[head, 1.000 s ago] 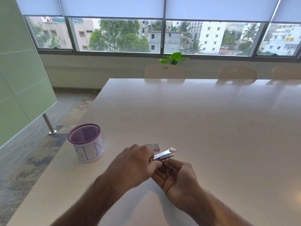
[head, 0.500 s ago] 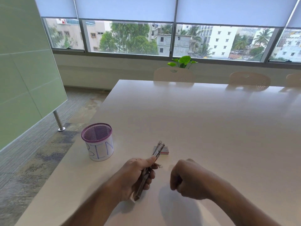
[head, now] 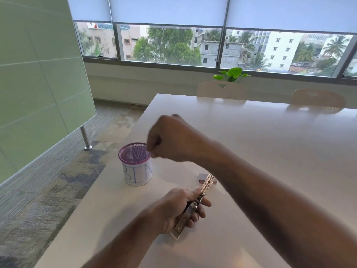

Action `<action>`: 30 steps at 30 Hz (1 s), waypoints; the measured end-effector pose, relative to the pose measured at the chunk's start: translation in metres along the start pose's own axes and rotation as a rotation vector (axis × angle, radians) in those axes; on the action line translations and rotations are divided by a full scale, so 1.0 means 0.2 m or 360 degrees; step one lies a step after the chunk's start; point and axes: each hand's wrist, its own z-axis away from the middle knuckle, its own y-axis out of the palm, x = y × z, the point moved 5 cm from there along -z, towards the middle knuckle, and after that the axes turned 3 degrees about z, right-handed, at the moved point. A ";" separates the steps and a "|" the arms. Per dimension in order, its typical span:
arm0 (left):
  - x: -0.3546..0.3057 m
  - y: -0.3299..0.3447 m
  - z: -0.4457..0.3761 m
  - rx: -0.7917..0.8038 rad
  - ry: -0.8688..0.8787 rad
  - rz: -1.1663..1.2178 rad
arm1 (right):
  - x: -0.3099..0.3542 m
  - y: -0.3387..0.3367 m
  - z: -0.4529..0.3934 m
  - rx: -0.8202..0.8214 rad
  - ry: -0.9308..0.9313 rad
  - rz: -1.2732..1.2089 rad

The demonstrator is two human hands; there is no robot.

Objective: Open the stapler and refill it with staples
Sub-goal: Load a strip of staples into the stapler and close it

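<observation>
Left hand: we had our left hand (head: 174, 209) wrapped around the stapler (head: 195, 205), fingers curled over its near half, low over the near part of the table (head: 270, 151).
Stapler: it lay in that clasp above the table, metal and narrow, its long axis running from near-left to far-right; the white-capped end pointed back toward us, the coppery tip pointed away and slightly up.
Staple box: a small pale box (head: 202, 176) lay flat on the table just beyond the stapler's tip, partly hidden behind it; we could not see what it held.
Right hand: our right hand (head: 173, 141) was bunched into a loose fist in the air, farther off and to the left, its fingertips pinched together right by the bin's far-right rim; whether anything sat between them we could not tell.
Bin: the purple mesh cup (head: 135, 163) stood upright near the table's left edge, wrapped in white paper lettered BIN; what we saw of its inside showed only mesh.
Far side: two pale chairs (head: 222, 91) stood at the table's far edge, a green plant (head: 232, 73) behind them.
</observation>
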 end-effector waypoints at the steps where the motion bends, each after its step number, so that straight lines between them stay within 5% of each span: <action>1: 0.00 0.00 0.00 -0.0007 0.0010 0.0004 | 0.03 0.03 -0.07 -0.0008 -0.0018 0.0014; 16: 0.02 -0.02 -0.03 -0.0029 0.0015 0.0078 | -0.05 0.31 -0.35 0.0177 0.0062 0.0284; 30: 0.01 -0.03 -0.03 0.0134 -0.0060 -0.0144 | -0.26 0.05 0.12 -0.0015 0.0040 -0.0055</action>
